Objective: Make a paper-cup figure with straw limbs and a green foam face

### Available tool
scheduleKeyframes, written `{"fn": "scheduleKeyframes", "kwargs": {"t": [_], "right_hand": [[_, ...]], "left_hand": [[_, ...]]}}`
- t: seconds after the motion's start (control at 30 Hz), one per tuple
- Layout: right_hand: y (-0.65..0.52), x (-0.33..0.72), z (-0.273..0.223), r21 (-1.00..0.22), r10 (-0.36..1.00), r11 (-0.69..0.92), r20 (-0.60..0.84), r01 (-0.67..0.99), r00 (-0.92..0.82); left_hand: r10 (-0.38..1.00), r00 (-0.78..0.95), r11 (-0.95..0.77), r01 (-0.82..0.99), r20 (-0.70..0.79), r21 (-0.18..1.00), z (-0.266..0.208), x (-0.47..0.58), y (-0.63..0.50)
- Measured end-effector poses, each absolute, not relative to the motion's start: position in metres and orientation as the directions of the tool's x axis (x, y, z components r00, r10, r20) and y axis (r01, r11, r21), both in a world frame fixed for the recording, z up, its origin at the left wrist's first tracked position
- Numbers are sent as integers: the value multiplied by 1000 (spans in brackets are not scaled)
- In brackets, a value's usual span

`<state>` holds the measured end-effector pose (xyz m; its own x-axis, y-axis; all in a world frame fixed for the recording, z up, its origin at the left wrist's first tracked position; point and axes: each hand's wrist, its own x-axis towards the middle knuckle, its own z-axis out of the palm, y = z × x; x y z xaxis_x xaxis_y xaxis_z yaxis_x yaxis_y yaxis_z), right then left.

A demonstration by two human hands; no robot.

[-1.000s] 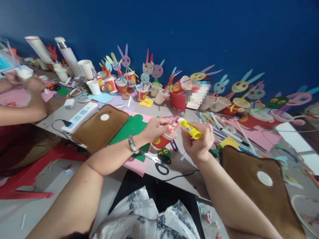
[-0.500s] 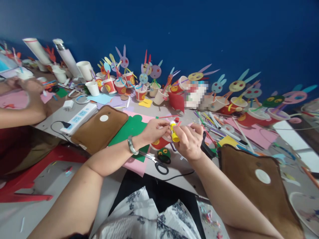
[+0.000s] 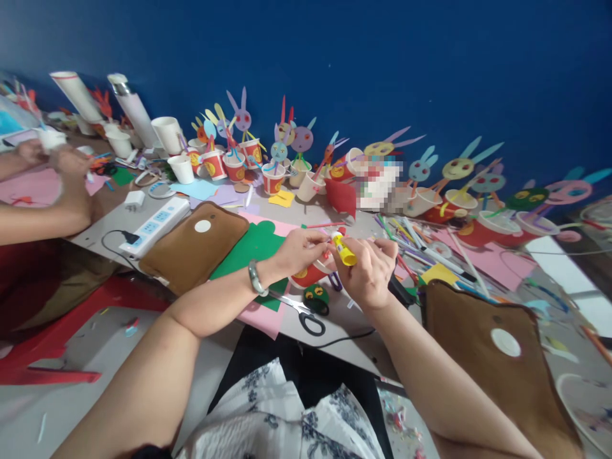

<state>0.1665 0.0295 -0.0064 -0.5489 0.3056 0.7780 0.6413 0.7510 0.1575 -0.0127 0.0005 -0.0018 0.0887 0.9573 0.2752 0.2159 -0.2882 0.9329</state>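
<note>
Yellow glue stick [image 3: 346, 253] above desk [image 3: 347, 323], wrapped in right hand [image 3: 370, 275] fingers. Left hand [image 3: 294, 255] fingers bunched just left of its tip; cannot tell whether pinching anything. Risk: slipping stick could smear red cup [image 3: 307, 276]; dropped wrist could nudge scissors [image 3: 303, 308].

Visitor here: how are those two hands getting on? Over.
Right hand gripping glue stick. Left hand by the cup's rim, its hold unclear. Scissors lying close by, on the wearer's side of the cup.
</note>
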Motion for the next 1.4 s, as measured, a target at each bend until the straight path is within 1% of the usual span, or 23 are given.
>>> {"fn": "scheduleKeyframes", "kwargs": {"t": [0.13, 0.2, 0.23, 0.3, 0.37, 0.4, 0.47, 0.5, 0.53, 0.57, 0.6, 0.67, 0.73, 0.8, 0.87, 0.93, 1.03, 1.2, 1.33, 1.4], "right_hand": [[36, 168, -6, 132, 305, 749, 801, 649, -515], [44, 170, -5, 56, 364, 729, 812, 683, -456], [48, 172, -3, -17, 413, 712, 819, 702, -398], [54, 175, -1, -226, 507, 681, 831, 696, -227], [54, 175, 1, -424, 586, 676, 805, 603, -91], [51, 174, 2, -496, 617, 685, 784, 534, -63], [44, 172, 1, -581, 661, 704, 746, 408, -78], [40, 170, 0, -590, 666, 714, 738, 377, -108], [37, 169, -1, -577, 661, 724, 736, 378, -143], [35, 168, -2, -539, 643, 738, 744, 406, -183], [33, 168, -3, -478, 614, 756, 755, 446, -231], [33, 168, -4, -313, 520, 805, 781, 504, -345], [35, 169, -5, -153, 408, 851, 795, 502, -449], [36, 170, -4, -45, 323, 873, 800, 486, -506], [36, 170, -4, 19, 290, 861, 802, 509, -522], [36, 170, -5, 54, 289, 838, 800, 544, -526], [35, 171, -8, 70, 289, 830, 794, 553, -535], [33, 169, -9, 123, 279, 797, 793, 592, -541], [31, 167, -6, 137, 242, 798, 819, 587, -521], [34, 168, -4, 135, 256, 780, 822, 612, -508]], "left_hand": [[964, 80, -266, 224, 255, 937, -2, -11, -1], [966, 69, -259, 203, 251, 944, -3, -8, -2], [967, 67, -256, 188, 247, 948, -3, -7, -3], [970, 67, -242, 158, 234, 957, -4, -5, -2], [974, 57, -225, 136, 219, 965, -6, -6, 0], [975, 50, -220, 131, 216, 967, -8, -7, 1], [974, 42, -224, 135, 221, 965, -10, -10, 4], [973, 45, -229, 144, 225, 963, -10, -11, 4], [972, 49, -233, 156, 228, 960, -11, -12, 5], [972, 54, -236, 167, 231, 957, -11, -12, 4], [970, 58, -241, 175, 234, 955, -10, -12, 4], [968, 64, -249, 182, 242, 951, -10, -11, 3], [966, 66, -258, 187, 250, 948, -8, -10, 1], [963, 67, -270, 201, 262, 942, -7, -9, 0], [958, 69, -286, 224, 278, 932, -5, -9, 0], [954, 66, -300, 249, 293, 921, -4, -9, -1], [950, 61, -312, 277, 308, 909, -3, -9, -2], [943, 35, -327, 279, 330, 903, -6, -10, -1], [944, 15, -320, 272, 328, 908, -6, -10, -2], [942, 26, -328, 264, 334, 907, -6, -8, -4]]}}
